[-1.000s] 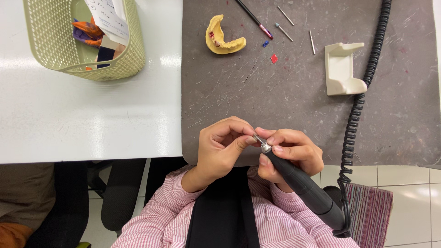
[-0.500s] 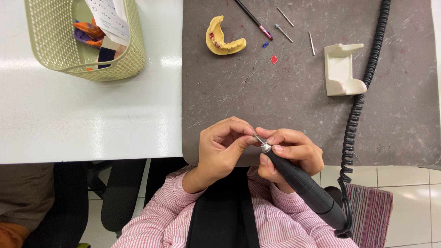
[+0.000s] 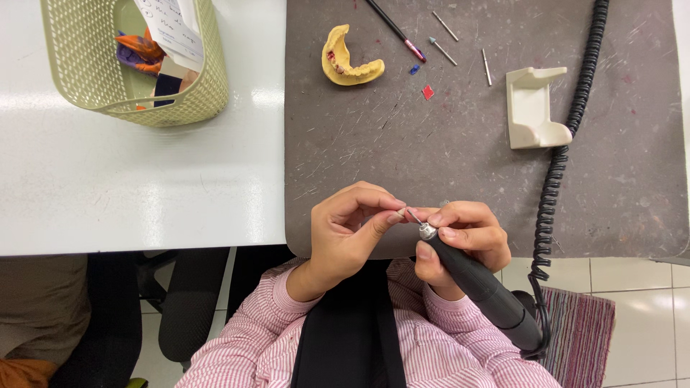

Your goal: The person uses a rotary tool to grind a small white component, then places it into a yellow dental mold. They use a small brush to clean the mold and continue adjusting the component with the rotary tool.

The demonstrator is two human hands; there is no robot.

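Note:
My right hand (image 3: 460, 237) grips a black rotary handpiece (image 3: 478, 280) with a silver nose, its thin bur pointing up-left. My left hand (image 3: 352, 230) pinches a tiny pale piece (image 3: 399, 213) between thumb and forefinger, right at the bur's tip. Both hands hover over the near edge of a dark grey work mat (image 3: 467, 144). What the small piece is cannot be made out.
A yellow dental cast (image 3: 348, 61), a dark pencil-like tool (image 3: 395, 29), loose burs (image 3: 445, 39) and a white handpiece cradle (image 3: 532, 108) lie at the mat's far side. A coiled black cord (image 3: 564, 151) runs down the right. A green mesh basket (image 3: 136, 57) stands on the white table.

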